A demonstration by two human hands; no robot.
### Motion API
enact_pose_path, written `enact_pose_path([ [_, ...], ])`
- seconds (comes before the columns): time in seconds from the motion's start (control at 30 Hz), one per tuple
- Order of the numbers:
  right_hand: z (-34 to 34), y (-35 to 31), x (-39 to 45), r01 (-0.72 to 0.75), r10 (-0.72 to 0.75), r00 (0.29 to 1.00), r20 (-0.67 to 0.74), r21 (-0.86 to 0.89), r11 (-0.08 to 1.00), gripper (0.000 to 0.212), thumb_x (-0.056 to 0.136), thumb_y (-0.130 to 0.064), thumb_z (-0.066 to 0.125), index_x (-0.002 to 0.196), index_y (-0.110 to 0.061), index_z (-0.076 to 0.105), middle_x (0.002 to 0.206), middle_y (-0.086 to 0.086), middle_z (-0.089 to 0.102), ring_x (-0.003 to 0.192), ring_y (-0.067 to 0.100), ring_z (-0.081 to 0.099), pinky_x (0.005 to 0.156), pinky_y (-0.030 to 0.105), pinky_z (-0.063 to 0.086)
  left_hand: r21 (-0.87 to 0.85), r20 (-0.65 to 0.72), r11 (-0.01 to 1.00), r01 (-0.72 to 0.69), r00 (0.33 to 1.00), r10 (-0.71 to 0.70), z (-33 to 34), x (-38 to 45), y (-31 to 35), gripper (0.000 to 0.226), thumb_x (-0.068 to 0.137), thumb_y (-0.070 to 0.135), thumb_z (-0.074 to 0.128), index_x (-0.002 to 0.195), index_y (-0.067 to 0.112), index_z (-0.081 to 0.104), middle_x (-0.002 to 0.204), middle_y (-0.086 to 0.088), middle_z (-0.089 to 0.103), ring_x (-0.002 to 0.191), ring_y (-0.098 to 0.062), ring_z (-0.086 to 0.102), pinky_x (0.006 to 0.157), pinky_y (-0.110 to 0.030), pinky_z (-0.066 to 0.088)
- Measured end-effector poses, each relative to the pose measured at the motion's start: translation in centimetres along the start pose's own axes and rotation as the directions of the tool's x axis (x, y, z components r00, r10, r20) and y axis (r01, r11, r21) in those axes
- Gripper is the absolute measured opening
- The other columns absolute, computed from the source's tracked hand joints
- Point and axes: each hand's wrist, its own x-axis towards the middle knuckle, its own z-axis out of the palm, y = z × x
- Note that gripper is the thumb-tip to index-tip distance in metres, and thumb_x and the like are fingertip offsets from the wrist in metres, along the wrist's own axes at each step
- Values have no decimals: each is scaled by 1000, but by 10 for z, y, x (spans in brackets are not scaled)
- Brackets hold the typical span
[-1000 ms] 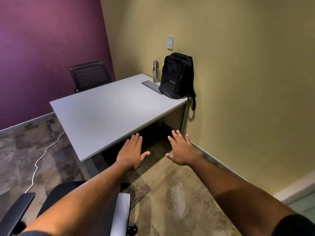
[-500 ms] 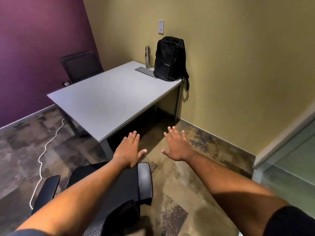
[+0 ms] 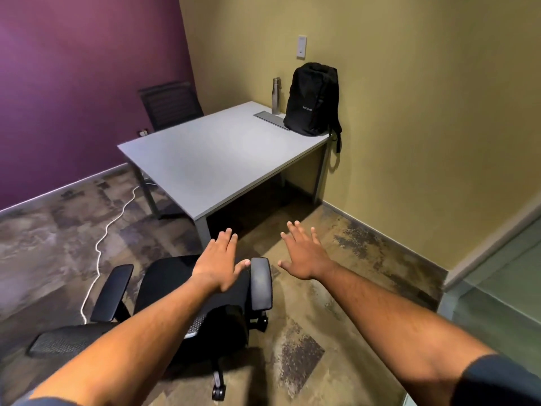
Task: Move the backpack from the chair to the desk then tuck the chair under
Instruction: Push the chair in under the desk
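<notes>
Backpack (image 3: 312, 98) already upright on surface (image 3: 210, 159) far corner; chair (image 3: 187, 291) sat below-left, seat facing the surface, left hand (image 3: 215, 263) over its seat nearer than right hand (image 3: 304, 256), both flat, empty.

A small office room was shown: a plain grey desk (image 3: 216, 159) was set ahead of the left hand (image 3: 218, 263), a wheeled office chair (image 3: 181, 291) beneath it, and patterned carpet (image 3: 44, 238) was laid wall to wall.
</notes>
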Motion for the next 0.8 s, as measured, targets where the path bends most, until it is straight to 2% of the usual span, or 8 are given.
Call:
enact_pose_path([
  [0.4,11,-88,-42,17,-18,999,49,14,1000,87,100,-57,55,167,-17,18,178,10,-5,164,28,-11,130,59,-2,-42,13,998,47,999,-47,17,-88,-54,85,103,63,26,162,8,1,172,-12,-7,159,-26,-5,129,-41,2],
  [0.8,41,-239,-38,-53,45,994,99,84,995,85,99,-58,57,165,-16,26,178,11,-1,164,27,-7,131,58,0,-73,69,996,55,996,-50,25,-171,-227,85,104,61,27,162,5,2,171,-15,-3,159,-29,-2,128,-43,4],
])
